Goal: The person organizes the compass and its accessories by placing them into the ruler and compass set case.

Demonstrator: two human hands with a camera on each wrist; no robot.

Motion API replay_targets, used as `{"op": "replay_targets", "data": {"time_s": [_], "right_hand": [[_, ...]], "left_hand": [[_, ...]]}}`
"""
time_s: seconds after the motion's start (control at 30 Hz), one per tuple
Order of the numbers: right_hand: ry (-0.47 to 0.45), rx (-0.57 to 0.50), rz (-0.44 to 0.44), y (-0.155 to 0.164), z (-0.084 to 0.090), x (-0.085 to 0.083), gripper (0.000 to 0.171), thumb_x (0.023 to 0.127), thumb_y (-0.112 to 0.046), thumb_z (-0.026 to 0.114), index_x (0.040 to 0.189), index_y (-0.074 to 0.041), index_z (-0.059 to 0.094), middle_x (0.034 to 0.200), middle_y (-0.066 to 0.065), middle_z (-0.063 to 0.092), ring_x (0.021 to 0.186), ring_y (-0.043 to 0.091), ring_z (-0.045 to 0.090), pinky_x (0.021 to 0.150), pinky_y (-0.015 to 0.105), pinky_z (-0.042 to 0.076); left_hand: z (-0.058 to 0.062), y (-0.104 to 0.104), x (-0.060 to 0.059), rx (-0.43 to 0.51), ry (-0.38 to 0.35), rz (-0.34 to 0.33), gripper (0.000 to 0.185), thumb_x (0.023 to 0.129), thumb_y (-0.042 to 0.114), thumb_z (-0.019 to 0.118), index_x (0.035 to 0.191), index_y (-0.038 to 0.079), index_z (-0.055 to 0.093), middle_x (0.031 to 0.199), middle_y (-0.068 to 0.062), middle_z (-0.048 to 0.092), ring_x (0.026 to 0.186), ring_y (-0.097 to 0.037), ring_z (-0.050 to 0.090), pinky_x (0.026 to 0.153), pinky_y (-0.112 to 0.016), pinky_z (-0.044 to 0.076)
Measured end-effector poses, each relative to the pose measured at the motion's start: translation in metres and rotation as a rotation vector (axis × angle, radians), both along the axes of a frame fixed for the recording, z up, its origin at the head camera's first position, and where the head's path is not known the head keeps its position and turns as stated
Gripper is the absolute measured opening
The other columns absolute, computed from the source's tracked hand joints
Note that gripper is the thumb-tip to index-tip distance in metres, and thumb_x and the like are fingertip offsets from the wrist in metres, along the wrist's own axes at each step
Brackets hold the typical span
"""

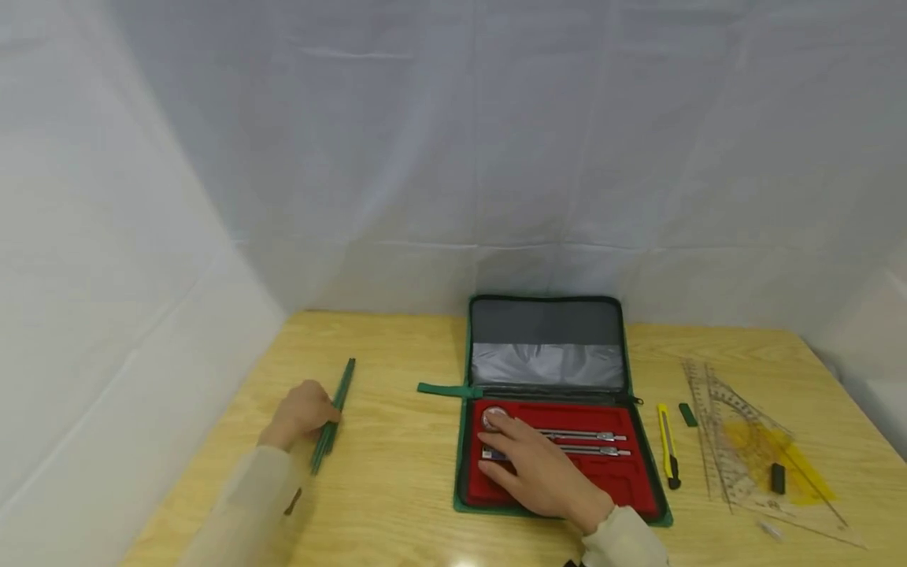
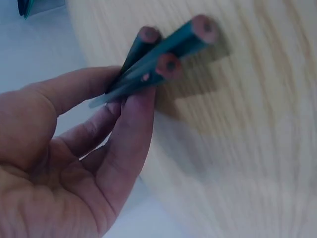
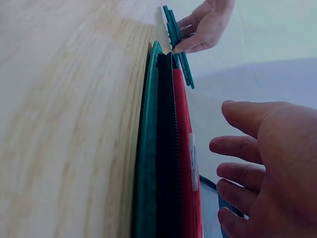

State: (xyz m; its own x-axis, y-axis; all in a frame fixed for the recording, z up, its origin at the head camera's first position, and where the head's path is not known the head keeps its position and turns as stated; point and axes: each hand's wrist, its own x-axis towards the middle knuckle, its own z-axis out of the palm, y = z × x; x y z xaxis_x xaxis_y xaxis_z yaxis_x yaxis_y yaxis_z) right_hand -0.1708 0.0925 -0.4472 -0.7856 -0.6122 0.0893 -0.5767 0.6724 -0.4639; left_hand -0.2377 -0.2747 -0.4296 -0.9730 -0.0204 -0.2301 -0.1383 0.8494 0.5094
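Several green pencils are pinched between the thumb and fingers of my left hand, at the left of the table. Their flat reddish ends point toward the camera in the left wrist view. An unzipped green case lies spread in the middle, its red tray holding two metal compasses and a small round white item. Over the tray's left part hovers my right hand, fingers spread and holding nothing. In the right wrist view those fingers stand apart from the tray.
Right of the case lie a yellow cutter, a small green block, clear rulers and set squares, a yellow sheet and a dark eraser-like block. A green strap sticks out leftward. White cloth hangs behind the table.
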Motion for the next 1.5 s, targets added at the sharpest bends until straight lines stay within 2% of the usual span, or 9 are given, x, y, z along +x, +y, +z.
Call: {"op": "replay_targets", "data": {"time_s": [0.13,0.37,0.47,0.57,0.63,0.8,1.0,1.23,1.5], "right_hand": [[-0.006,-0.011,-0.015,0.002,0.001,0.001,0.050,0.099,-0.044,0.048,0.136,-0.010,0.054,0.151,0.007,0.033,0.138,0.023,0.030,0.107,0.046,0.031],[-0.026,-0.021,-0.044,0.008,0.002,0.000,0.052,0.099,-0.046,0.046,0.137,-0.012,0.053,0.151,0.007,0.033,0.137,0.024,0.032,0.105,0.047,0.033],[-0.027,-0.012,-0.072,0.012,0.003,-0.001,0.049,0.099,-0.044,0.048,0.135,-0.011,0.055,0.151,0.007,0.033,0.137,0.025,0.031,0.105,0.047,0.032],[-0.015,-0.007,-0.103,0.019,0.005,-0.002,0.046,0.098,-0.039,0.053,0.134,-0.010,0.056,0.151,0.007,0.033,0.137,0.025,0.031,0.106,0.047,0.032],[-0.007,-0.007,-0.128,0.023,0.005,-0.002,0.045,0.097,-0.036,0.056,0.133,-0.010,0.057,0.151,0.007,0.033,0.137,0.025,0.031,0.105,0.048,0.032],[0.017,-0.004,-0.207,0.037,0.005,-0.003,0.046,0.095,-0.036,0.059,0.132,-0.010,0.058,0.149,0.006,0.036,0.134,0.025,0.036,0.104,0.047,0.035],[0.030,-0.024,-0.282,0.056,0.004,-0.005,0.047,0.094,-0.035,0.060,0.133,-0.009,0.057,0.149,0.008,0.036,0.132,0.026,0.039,0.102,0.048,0.037],[0.035,-0.052,-0.317,0.081,0.004,-0.003,0.047,0.096,-0.034,0.057,0.134,-0.006,0.054,0.149,0.013,0.034,0.131,0.032,0.040,0.099,0.051,0.038],[0.035,-0.046,-0.391,0.102,0.006,0.001,0.047,0.098,-0.033,0.055,0.136,-0.005,0.052,0.148,0.016,0.035,0.130,0.037,0.040,0.098,0.055,0.038]], "left_hand": [[0.001,0.002,-0.001,-0.020,0.019,-0.034,0.038,0.079,0.009,0.071,0.052,0.013,0.045,0.047,0.005,0.041,0.043,-0.007,0.040,0.043,-0.021,0.036],[0.001,-0.001,0.001,-0.063,0.103,-0.087,0.046,0.079,0.012,0.070,0.047,0.016,0.037,0.043,0.009,0.030,0.040,-0.004,0.027,0.041,-0.018,0.024],[0.005,0.000,0.003,-0.098,0.113,-0.088,0.034,0.080,0.013,0.070,0.052,0.009,0.051,0.047,0.006,0.042,0.042,-0.007,0.034,0.042,-0.021,0.030],[0.011,0.006,0.002,-0.127,0.131,-0.121,0.017,0.081,0.014,0.071,0.071,0.000,0.068,0.064,-0.003,0.061,0.051,-0.012,0.049,0.050,-0.028,0.044],[0.014,0.013,0.002,-0.129,0.148,-0.163,0.015,0.082,0.013,0.072,0.084,-0.002,0.072,0.079,-0.010,0.068,0.060,-0.015,0.057,0.057,-0.035,0.051],[0.023,0.041,-0.001,-0.119,0.188,-0.251,0.007,0.082,0.008,0.071,0.082,0.002,0.071,0.078,-0.008,0.067,0.062,-0.017,0.058,0.057,-0.036,0.051],[0.033,0.082,-0.005,-0.179,0.274,-0.357,0.003,0.080,0.010,0.074,0.081,0.009,0.072,0.077,0.001,0.064,0.065,-0.014,0.056,0.057,-0.034,0.049],[0.042,0.134,-0.009,-0.228,0.368,-0.525,0.008,0.078,0.013,0.075,0.073,0.017,0.070,0.067,0.009,0.059,0.064,-0.013,0.052,0.055,-0.035,0.045],[0.047,0.183,-0.013,-0.288,0.399,-0.690,0.020,0.081,0.013,0.074,0.064,0.020,0.064,0.061,0.009,0.055,0.059,-0.011,0.050,0.051,-0.033,0.043]]}}
